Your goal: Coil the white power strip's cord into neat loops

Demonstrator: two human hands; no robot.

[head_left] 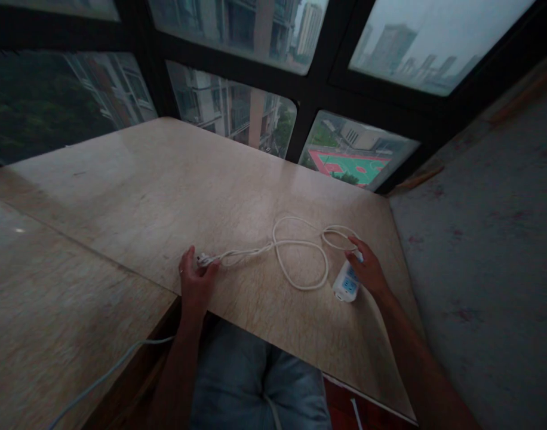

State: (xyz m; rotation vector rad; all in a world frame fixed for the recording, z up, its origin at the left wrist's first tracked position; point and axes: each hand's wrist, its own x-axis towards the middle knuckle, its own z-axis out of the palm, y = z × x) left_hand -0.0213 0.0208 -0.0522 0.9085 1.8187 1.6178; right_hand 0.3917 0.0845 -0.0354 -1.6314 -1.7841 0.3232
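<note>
A white power strip (346, 283) with blue sockets lies on the beige stone tabletop (166, 179), near its right side. My right hand (368, 268) rests over the strip, fingers curled on it. The strip's white cord (300, 263) runs left in loose loops across the table. At the cord's far end, my left hand (196, 280) pinches the plug (203, 260) between thumb and fingers.
Large dark-framed windows (237, 113) stand behind the table, looking out on buildings. A grey wall (488, 239) closes the right side. A lower stone ledge (54, 310) lies to the left, with a pale cable (107, 376) hanging by its edge. My jeans-clad legs (251, 382) are under the table's front edge.
</note>
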